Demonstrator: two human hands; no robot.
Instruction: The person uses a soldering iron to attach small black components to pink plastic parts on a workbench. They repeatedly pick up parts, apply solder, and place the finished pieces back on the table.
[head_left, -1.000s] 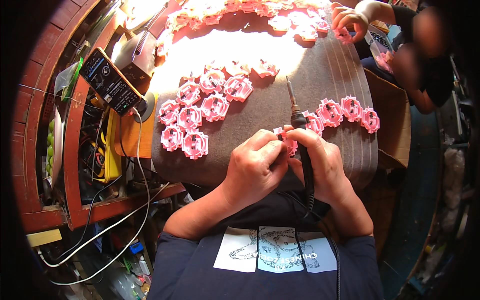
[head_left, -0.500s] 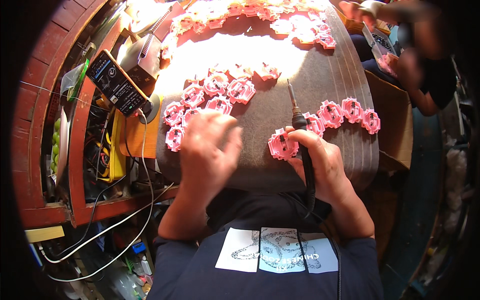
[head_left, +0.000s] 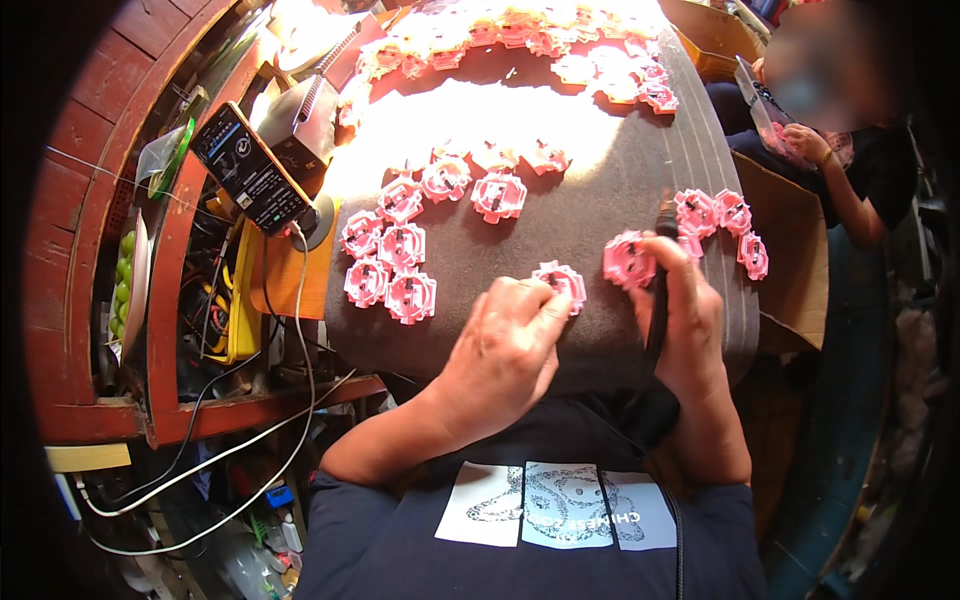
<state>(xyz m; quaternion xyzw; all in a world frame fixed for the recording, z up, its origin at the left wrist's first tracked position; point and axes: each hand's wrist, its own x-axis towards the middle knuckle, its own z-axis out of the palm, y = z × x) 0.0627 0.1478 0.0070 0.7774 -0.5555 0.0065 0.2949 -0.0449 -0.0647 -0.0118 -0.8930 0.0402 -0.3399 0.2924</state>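
Note:
My left hand (head_left: 505,345) is closed, its fingertips pinching the edge of a pink plastic housing (head_left: 560,284) with small dark parts inside, low over the mat. In my right hand (head_left: 690,320) a soldering iron (head_left: 658,300) with a black handle stands nearly upright, its tip blurred. At the same hand's fingertips is a second pink housing (head_left: 627,260), tilted. More such housings (head_left: 696,212) sit just beyond the right hand. A cluster of them (head_left: 402,246) lies to the left of my left hand.
A grey mat (head_left: 545,225) covers the table, strongly lit at the far end, where many housings (head_left: 500,32) lie. A phone (head_left: 250,165) on a stand and a metal-cased box (head_left: 295,125) are at left, with cables. Another person (head_left: 865,170) sits at far right beside a cardboard box (head_left: 785,235).
My left hand has moved right from the left cluster and closed on a housing. The right hand has shifted right and farther away with the iron and its housing. The view has shifted slightly.

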